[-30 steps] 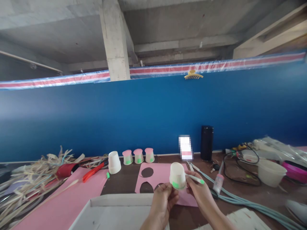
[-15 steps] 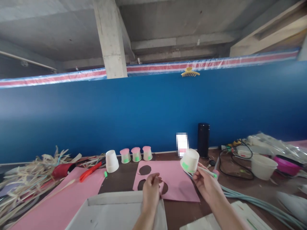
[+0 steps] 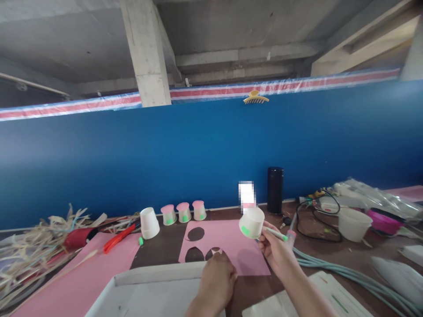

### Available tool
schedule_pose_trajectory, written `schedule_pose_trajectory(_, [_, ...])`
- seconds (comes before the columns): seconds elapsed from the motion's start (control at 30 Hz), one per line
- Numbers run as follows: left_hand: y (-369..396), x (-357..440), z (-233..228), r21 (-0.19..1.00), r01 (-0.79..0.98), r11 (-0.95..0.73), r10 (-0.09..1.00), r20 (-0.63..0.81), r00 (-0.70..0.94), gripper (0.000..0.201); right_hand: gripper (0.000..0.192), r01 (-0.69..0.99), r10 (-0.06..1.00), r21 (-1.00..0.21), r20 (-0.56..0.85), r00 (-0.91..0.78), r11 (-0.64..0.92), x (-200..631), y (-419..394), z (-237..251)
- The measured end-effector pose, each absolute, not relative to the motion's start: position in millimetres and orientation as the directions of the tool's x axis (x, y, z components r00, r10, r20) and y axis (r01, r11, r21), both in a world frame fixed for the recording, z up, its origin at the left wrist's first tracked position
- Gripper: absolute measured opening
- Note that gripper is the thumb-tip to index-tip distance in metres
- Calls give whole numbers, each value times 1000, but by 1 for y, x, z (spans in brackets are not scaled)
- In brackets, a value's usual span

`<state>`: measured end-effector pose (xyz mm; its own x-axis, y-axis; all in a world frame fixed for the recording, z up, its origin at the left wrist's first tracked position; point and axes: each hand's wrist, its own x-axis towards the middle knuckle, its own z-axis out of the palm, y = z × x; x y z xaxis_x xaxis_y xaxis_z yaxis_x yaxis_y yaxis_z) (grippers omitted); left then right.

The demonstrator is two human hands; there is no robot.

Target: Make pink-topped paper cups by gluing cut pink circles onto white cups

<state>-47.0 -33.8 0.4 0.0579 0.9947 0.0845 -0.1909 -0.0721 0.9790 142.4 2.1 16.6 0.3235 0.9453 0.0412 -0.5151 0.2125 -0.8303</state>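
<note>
Head view showing a person's 2 bare hands working over a brown table (image 3: 297,281). Right hand (image 3: 276,251) is closing its fingers around a white paper cup (image 3: 252,223), holding it raised and tilted above a pink paper sheet (image 3: 231,246); the cup is bearing a green mark on its side. The same hand is also gripping a green-tipped marker (image 3: 276,234), which is pointing to the right. Left hand (image 3: 216,281) is resting knuckles-up at the near edge of the pink sheet, fingers curled; whether it is holding anything cannot be told. The sheet is showing 3 cut-out holes, 2 of them just beyond the left hand. Farther back, 3 pink-topped cups (image 3: 183,212) are standing in a row near the blue wall (image 3: 198,154), with a plain inverted cup (image 3: 149,223) beside them. Red scissors (image 3: 119,238) are lying at the left.
</note>
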Motion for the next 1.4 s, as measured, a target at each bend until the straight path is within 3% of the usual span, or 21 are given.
schedule_pose_trajectory(0.1, [-34, -48, 9, 982, -98, -160, 986, 164, 29, 24, 42, -498, 962, -855, 6, 273, 147, 134, 1, 13])
schedule_pose_trajectory(0.2, [-36, -49, 27, 962, -126, -241, 962, 220, -159, 11, 42, -466, 968, -879, -26, 252, 98, 124, -1, 10])
schedule_pose_trajectory(0.27, [-41, -50, 39, 943, -150, -295, 942, 262, -208, 18, 41, -447, 970, -891, -33, 242, 81, 118, -2, 8])
schedule_pose_trajectory(0.47, [-56, -45, 57, 904, -263, -338, 935, 289, -206, 45, 38, -423, 976, -905, -42, 212, 54, 113, -3, 7])
schedule_pose_trajectory(0.6, [-52, -44, 50, 931, -203, -302, 948, 271, -168, 57, 38, -422, 982, -905, -35, 183, 46, 112, -5, 7])
schedule_pose_trajectory(0.77, [-44, -47, 39, 950, -17, -313, 944, 309, -111, 58, 36, -399, 986, -915, -13, 169, 56, 104, -7, 5])
schedule_pose_trajectory(0.93, [-42, -47, 38, 961, 41, -275, 957, 277, -89, 60, 32, -375, 984, -924, 1, 175, 68, 100, -4, 3])
schedule_pose_trajectory(1.4, [-35, -53, 28, 919, 153, -364, 923, 378, -74, 53, 33, -240, 975, -966, 47, 217, 100, 108, -4, 5])
